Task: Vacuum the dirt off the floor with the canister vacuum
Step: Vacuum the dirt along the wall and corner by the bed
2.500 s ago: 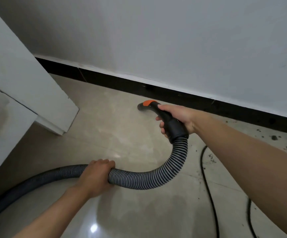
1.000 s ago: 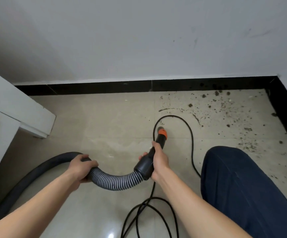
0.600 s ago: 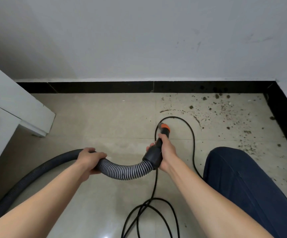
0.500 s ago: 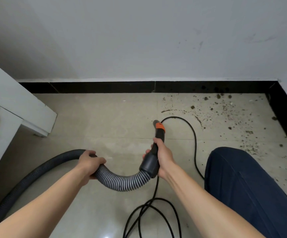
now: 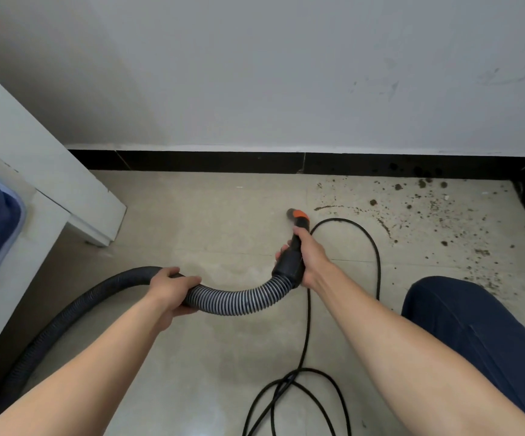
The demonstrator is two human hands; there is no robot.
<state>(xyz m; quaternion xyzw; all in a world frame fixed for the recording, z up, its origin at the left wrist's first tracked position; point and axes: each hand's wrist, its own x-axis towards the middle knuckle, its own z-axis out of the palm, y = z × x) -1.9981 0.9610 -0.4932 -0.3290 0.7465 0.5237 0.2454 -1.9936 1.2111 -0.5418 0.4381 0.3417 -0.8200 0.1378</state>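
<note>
The nozzle point(image 5: 297, 215) has moved slightly farther, low near the left edge of the dirt point(image 5: 427, 215), because the right hand point(image 5: 309, 259) wrapped round it aims, while the left hand point(image 5: 173, 287) clasps the hose point(image 5: 239, 302) to feed slack.

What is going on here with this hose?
A person is vacuuming the floor. The right hand grips the nozzle, with its orange tip aimed low, just left of the dirt. The left hand holds the ribbed hose further back. The dirt lies scattered toward the right corner, not yet picked up. A black cord loops nearby.
</note>
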